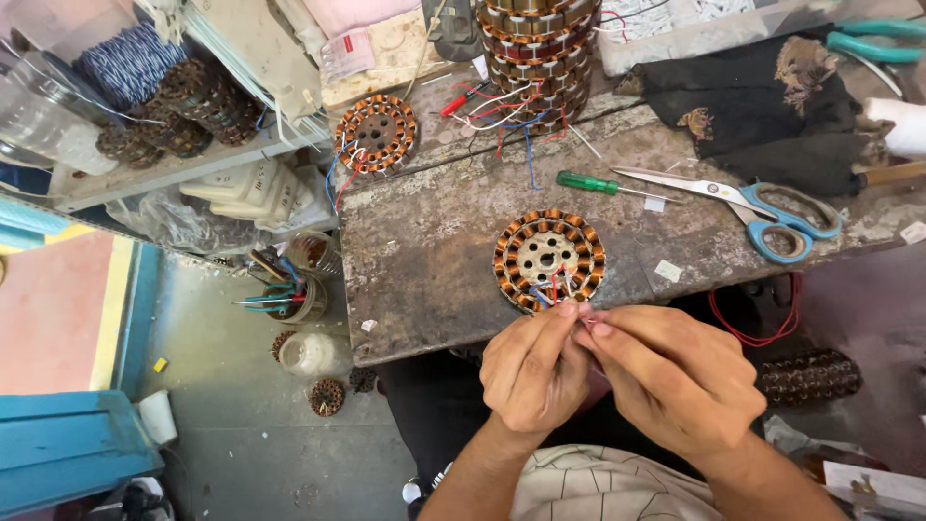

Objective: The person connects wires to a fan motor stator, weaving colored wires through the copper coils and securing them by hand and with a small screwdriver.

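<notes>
A round motor stator (548,259) wound with copper coils lies flat near the front edge of the worn workbench (424,251). Thin red, blue and white lead wires (558,289) run from its near side toward me. My left hand (532,371) and my right hand (675,381) meet just below the stator, fingertips pinched together on the ends of those wires. Both hands hover off the bench's front edge, above my lap.
A green-handled screwdriver (588,183) and blue-handled scissors (762,217) lie behind the stator. A second stator (376,133) sits at the back left, a stack of stators (536,58) at the back. Black cloth (762,106) and teal pliers (873,43) lie right. Shelves with parts stand left.
</notes>
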